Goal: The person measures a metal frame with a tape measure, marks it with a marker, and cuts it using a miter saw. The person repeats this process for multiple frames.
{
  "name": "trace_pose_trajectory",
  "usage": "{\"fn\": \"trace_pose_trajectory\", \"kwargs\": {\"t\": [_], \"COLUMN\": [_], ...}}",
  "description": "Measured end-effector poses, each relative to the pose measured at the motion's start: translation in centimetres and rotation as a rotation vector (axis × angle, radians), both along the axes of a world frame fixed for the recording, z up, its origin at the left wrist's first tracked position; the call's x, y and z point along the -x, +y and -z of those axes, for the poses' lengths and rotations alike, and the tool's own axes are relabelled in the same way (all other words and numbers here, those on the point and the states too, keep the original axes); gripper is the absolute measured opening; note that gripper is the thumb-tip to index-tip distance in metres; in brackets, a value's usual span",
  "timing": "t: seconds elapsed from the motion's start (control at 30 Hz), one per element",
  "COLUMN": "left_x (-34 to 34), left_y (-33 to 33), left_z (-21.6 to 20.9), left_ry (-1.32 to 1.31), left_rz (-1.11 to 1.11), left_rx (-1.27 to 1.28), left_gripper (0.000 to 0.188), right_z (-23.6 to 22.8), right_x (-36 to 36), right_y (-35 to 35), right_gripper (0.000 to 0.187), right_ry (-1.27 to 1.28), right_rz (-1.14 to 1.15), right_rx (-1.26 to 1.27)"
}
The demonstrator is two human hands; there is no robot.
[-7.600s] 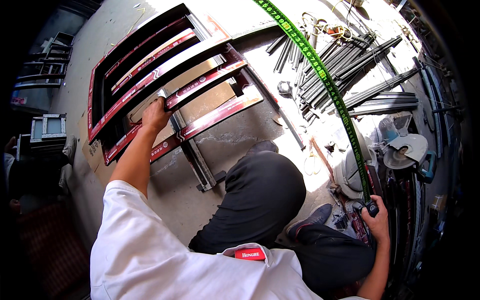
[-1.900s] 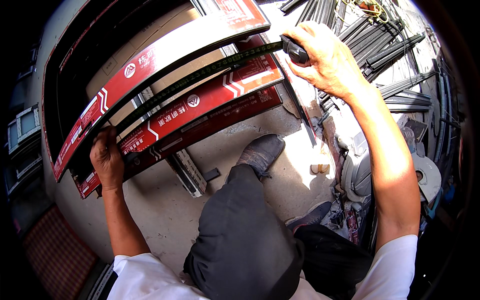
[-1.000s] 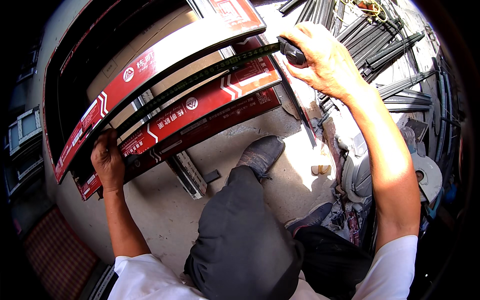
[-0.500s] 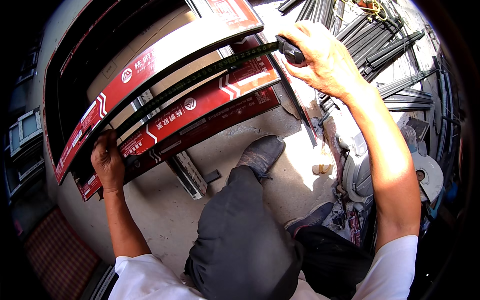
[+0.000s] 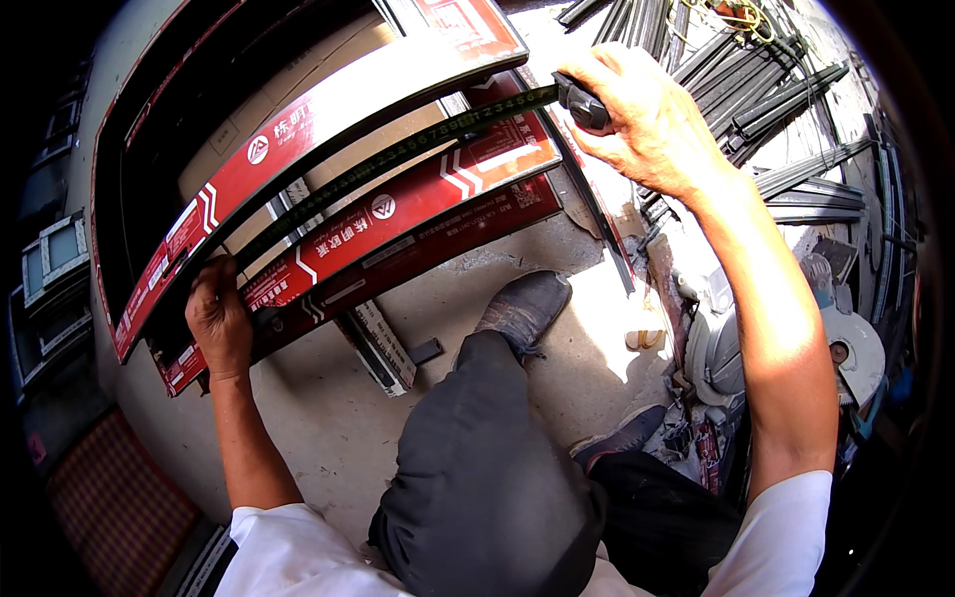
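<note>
My right hand (image 5: pixel 652 124) is closed around the black case of a tape measure (image 5: pixel 583 102). Its dark blade with green numerals (image 5: pixel 398 149) stretches leftward, between two red-faced profile bars. At the other end, my left hand (image 5: pixel 219 313) curls its fingers on the blade; the blade's tip is hidden by hand and shadow. The upper red bar (image 5: pixel 231 174) runs above the blade and the lower red bar (image 5: pixel 423 191) below it. Both carry white print and look bent by the lens.
A light crosspiece (image 5: pixel 378 348) juts out under the bars, near my shoe (image 5: pixel 524 308). Dark profile strips (image 5: pixel 741 114) lie heaped at the far right. A disc-bladed power saw (image 5: pixel 851 350) stands beside my right arm. A checked red cloth (image 5: pixel 114 488) lies at lower left.
The whole view has shifted very slightly. Both hands keep their places on the tape measure, and its blade stays drawn out between the bars.
</note>
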State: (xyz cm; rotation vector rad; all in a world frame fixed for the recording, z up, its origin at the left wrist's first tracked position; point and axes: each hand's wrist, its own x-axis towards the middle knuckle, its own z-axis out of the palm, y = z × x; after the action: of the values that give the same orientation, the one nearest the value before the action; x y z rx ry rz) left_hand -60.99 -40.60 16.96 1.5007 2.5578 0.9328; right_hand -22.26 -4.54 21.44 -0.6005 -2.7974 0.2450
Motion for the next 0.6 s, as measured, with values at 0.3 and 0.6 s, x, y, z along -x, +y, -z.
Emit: {"fn": "trace_pose_trajectory", "kwargs": {"t": [0.3,0.6], "left_x": [0.03,0.02], "left_y": [0.11,0.15], "left_z": [0.11,0.03], "left_ry": [-0.001,-0.011], "left_rz": [0.004,-0.006], "left_rx": [-0.009,0.005], "left_gripper": [0.009,0.009], "right_z": [0.32,0.67], "right_x": [-0.21,-0.38], "right_y": [0.28,0.41], "right_gripper": [0.054,0.053], "right_ry": [0.025,0.042], "right_rz": [-0.012,-0.007], "right_rx": [-0.043,-0.027]}}
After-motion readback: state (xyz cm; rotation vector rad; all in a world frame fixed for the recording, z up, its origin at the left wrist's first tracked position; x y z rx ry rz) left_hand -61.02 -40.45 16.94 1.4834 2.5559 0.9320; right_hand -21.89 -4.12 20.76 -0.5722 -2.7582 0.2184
